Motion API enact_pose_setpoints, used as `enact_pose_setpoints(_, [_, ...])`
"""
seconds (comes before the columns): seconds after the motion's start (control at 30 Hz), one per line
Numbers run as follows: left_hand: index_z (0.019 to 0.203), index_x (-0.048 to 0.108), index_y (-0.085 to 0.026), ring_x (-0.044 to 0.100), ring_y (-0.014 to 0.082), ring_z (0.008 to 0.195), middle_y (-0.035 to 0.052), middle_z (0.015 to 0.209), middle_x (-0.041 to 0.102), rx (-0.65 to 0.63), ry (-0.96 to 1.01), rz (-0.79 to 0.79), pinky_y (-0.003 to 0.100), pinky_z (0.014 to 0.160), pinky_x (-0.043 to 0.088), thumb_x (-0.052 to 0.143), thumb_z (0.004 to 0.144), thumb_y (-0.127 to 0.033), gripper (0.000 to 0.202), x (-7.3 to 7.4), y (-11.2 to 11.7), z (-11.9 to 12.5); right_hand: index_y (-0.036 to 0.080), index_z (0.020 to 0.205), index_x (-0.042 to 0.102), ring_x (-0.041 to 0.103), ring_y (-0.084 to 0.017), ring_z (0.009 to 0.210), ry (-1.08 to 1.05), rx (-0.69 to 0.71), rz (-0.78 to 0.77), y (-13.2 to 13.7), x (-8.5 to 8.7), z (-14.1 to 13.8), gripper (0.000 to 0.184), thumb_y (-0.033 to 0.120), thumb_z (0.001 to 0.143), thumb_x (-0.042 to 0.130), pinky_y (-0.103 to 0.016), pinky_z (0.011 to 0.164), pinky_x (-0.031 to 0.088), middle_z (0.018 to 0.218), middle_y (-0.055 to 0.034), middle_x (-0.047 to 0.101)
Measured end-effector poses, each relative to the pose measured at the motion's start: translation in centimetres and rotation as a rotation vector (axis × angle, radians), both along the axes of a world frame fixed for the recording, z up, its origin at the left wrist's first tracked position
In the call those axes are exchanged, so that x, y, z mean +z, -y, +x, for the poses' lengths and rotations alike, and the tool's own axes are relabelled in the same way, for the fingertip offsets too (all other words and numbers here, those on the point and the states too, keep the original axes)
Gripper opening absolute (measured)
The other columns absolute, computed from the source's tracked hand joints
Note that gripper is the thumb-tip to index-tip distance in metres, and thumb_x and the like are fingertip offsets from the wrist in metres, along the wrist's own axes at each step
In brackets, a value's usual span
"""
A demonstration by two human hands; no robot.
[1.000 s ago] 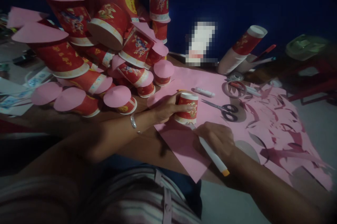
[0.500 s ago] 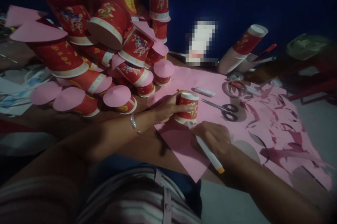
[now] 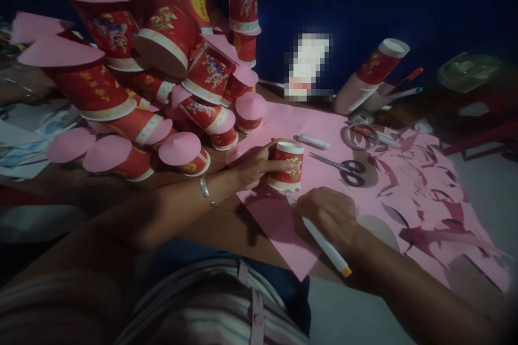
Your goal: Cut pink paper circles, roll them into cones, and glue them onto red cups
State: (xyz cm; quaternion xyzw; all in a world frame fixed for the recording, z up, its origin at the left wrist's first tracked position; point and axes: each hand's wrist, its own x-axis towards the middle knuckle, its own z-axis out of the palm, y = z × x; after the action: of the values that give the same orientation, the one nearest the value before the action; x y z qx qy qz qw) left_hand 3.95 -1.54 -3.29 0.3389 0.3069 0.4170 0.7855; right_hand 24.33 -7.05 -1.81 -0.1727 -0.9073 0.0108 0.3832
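Observation:
My left hand (image 3: 253, 164) is wrapped round a red paper cup (image 3: 286, 167) that stands upside down on a pink paper sheet (image 3: 279, 226). My right hand (image 3: 329, 215) grips a white pen (image 3: 326, 245) with an orange end, its tip at the cup's rim on the near side. The pen's tip itself is hidden between hand and cup.
A heap of red cups topped with pink paper cones (image 3: 162, 64) fills the left. Scissors (image 3: 343, 167), a white glue stick (image 3: 314, 142), a tape roll (image 3: 358, 137) and a stack of cups lying down (image 3: 370, 72) sit beyond the cup. Pink paper scraps (image 3: 424, 199) cover the right.
My right hand and pen have shifted slightly along the near side of the cup's rim. The left hand and cup stay where they were.

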Motion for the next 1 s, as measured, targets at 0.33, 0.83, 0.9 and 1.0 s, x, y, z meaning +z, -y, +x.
enact_pose_setpoints(0.33, [0.119,0.064,-0.021,0.066,0.0214,0.095,0.0048,0.105,0.07,0.006,0.052,-0.001,0.041,0.09,0.053,0.083,0.071,-0.02,0.051,0.3,0.0,-0.2,0.018,0.094,0.061,0.062,-0.013,0.061,-0.065,0.033,-0.033,-0.1,-0.8,-0.6,0.019,0.002,0.086,0.067,-0.06,0.111,0.055,0.076,0.0017,0.069])
enact_pose_setpoints(0.83, [0.121,0.062,-0.018,0.066,0.017,0.081,0.0022,0.093,0.069,-0.033,-0.053,0.007,0.035,0.08,0.054,0.089,0.069,-0.029,0.06,0.0,0.0,0.0,0.015,0.101,0.063,0.059,-0.013,0.061,-0.092,-0.069,0.012,0.1,-0.9,-0.1,0.017,0.005,0.088,0.067,-0.026,0.055,0.049,0.073,-0.0009,0.065])
enact_pose_setpoints(0.9, [0.122,0.061,-0.019,0.066,0.0174,0.082,0.0023,0.093,0.068,-0.03,-0.049,0.007,0.036,0.08,0.054,0.088,0.069,-0.029,0.06,-0.1,0.0,0.0,0.015,0.101,0.062,0.058,-0.013,0.06,-0.081,-0.073,0.023,0.1,-0.7,-0.1,0.015,0.006,0.089,0.066,-0.026,0.054,0.046,0.073,-0.0012,0.065])
enact_pose_setpoints(1.0, [0.122,0.06,-0.019,0.066,0.0178,0.083,0.0021,0.093,0.068,-0.03,-0.038,0.02,0.036,0.079,0.054,0.088,0.069,-0.029,0.061,-0.1,0.0,0.0,0.014,0.101,0.061,0.056,-0.012,0.06,-0.03,-0.068,-0.01,0.0,-0.4,-0.2,0.013,0.006,0.091,0.064,-0.026,0.055,0.045,0.075,-0.0018,0.066])
